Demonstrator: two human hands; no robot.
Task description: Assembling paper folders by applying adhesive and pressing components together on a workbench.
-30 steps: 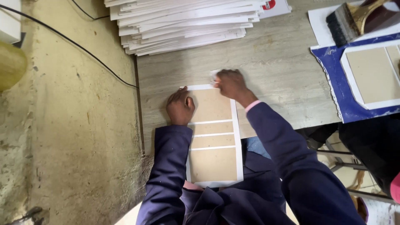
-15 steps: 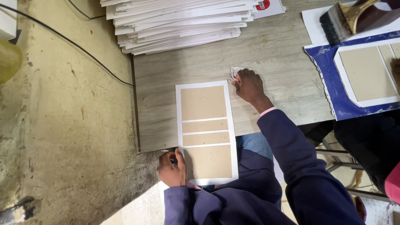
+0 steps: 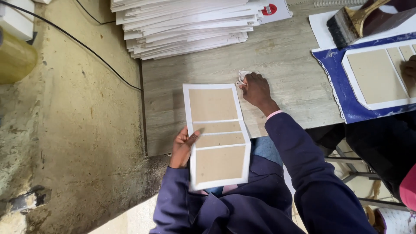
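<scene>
— Two hands, two jobs? Where's the board-backed cover sheet [image 3: 219, 134]?

— Half on the worktop [image 3: 294, 82], half over the lap. Left hand [image 3: 183, 147] pinches its edge, steadying it; right hand [image 3: 256, 89] closes on a crumpled cloth [image 3: 241, 77] beside the top corner.

Left hand [image 3: 184, 145] sits near the body, thumb stretched out flat. Right hand [image 3: 256, 89] reaches forward, fingers seemingly curled.

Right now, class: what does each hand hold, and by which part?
Left hand holds the white sheet with brown panels by its left edge. Right hand clutches a small crumpled white cloth against the table.
</scene>
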